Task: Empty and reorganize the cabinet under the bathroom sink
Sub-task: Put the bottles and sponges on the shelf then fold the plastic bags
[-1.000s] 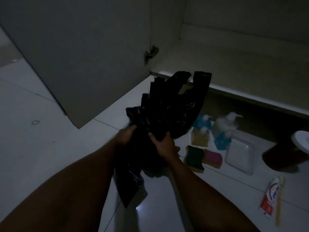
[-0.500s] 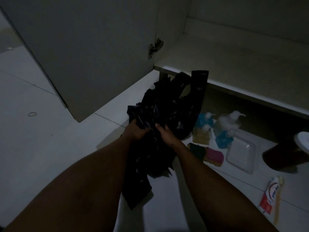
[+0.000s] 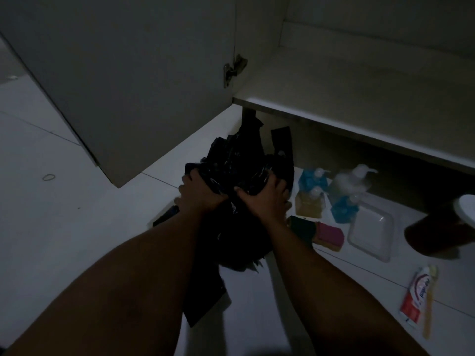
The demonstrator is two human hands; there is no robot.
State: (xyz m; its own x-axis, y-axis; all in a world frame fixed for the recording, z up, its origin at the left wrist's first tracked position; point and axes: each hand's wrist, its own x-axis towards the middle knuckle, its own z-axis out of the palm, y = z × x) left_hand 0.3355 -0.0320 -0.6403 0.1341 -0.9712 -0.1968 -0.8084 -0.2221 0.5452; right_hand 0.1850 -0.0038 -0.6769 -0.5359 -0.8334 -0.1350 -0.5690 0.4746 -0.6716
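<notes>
Bags (image 3: 239,170) lowered and bunched since earlier frame | left grip (image 3: 199,194) and right grip (image 3: 264,201) both clenched on bags, held over floor (image 3: 51,227) | cabinet (image 3: 359,86) seen emptied, bottles (image 3: 352,181) laid out | restocking judged left

The black bags (image 3: 239,170) are seen to be of thin plastic film — crumpled, with small glossy highlights along the creases. The floor (image 3: 64,240) is laid in large smooth tiles with a soft sheen, parted by fine grout lines. The cabinet door (image 3: 128,86) is faced in a plain matt board, and its hinge (image 3: 232,70) is of dull metal. The cabinet shelf (image 3: 359,80) is shown as smooth pale board, faintly stained. The pump bottles (image 3: 352,181) are of clear plastic, as is the shallow container (image 3: 370,229) — thin and slightly cloudy. The sponges (image 3: 331,233) are given a coarse, matt look. The toothpaste tube (image 3: 415,296) is of glossy printed plastic
</notes>
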